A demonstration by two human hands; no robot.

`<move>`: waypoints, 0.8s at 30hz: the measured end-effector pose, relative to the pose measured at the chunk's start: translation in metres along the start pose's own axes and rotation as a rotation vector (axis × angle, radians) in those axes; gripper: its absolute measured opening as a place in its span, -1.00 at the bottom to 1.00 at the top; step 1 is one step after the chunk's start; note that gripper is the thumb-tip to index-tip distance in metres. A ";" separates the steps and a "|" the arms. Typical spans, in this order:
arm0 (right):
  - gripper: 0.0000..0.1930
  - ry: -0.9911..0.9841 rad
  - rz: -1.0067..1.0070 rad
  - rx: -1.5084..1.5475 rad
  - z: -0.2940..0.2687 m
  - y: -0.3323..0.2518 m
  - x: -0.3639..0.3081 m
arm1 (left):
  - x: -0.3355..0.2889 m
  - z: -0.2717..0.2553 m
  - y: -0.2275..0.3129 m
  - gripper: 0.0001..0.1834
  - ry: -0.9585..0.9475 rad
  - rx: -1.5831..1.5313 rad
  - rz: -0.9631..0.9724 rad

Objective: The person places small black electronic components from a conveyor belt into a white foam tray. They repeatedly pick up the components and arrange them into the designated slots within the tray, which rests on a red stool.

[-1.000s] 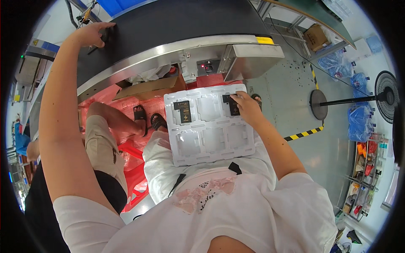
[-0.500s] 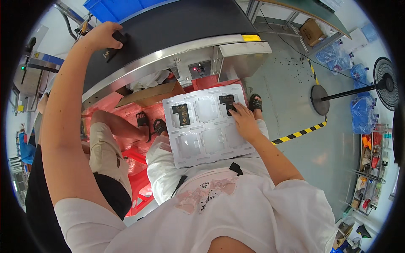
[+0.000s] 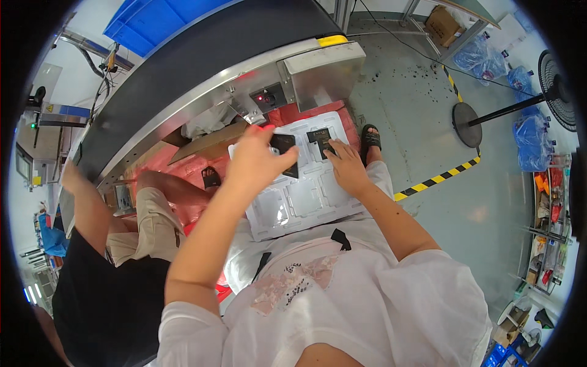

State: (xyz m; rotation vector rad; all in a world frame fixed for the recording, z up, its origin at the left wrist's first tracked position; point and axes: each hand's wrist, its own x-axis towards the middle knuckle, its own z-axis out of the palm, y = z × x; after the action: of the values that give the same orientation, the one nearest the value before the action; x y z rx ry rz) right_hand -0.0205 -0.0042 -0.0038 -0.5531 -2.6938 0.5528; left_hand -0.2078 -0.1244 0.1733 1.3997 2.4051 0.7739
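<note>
Across my lap lies a white molded plastic tray [image 3: 264, 225] with several shaped recesses. In its far right recess sits a flat black L-shaped phone battery [image 3: 318, 137]. My right hand [image 3: 350, 166] rests at the tray's right side, fingers stretched out and touching that battery. Over the tray's far middle, my left hand [image 3: 255, 160] grips another black phone battery [image 3: 285, 144] between thumb and fingers. Whether this battery touches the tray I cannot tell. The hand hides the tray's far left recess.
Beyond the tray runs a black conveyor belt [image 3: 202, 58] with a metal side frame; a blue crate [image 3: 153, 24] stands behind it. A co-worker in black [image 3: 116, 300] sits close at my left, an arm toward the belt. A standing fan [image 3: 468, 124] is at the right.
My left hand has come from the belt down to the tray, bringing a phone battery. The right hand stays at the far right recess. The co-worker's arm has come further into view.
</note>
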 end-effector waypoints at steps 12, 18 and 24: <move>-0.61 0.055 -0.049 -0.026 0.001 0.002 -0.003 | 0.027 0.102 -0.067 -0.48 -0.221 0.440 -0.263; -0.60 0.135 -0.029 -0.036 0.005 0.000 -0.005 | -0.016 0.112 -0.081 -0.34 -0.044 0.423 0.023; -0.62 0.228 0.367 0.022 -0.014 -0.008 -0.028 | -0.094 0.128 -0.062 -0.33 -0.029 0.237 0.232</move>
State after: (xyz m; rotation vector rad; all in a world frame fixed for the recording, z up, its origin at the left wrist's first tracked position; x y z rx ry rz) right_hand 0.0071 -0.0194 0.0051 -1.0483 -2.3797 0.5712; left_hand -0.1454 -0.1895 0.0280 1.7923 2.4032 0.5247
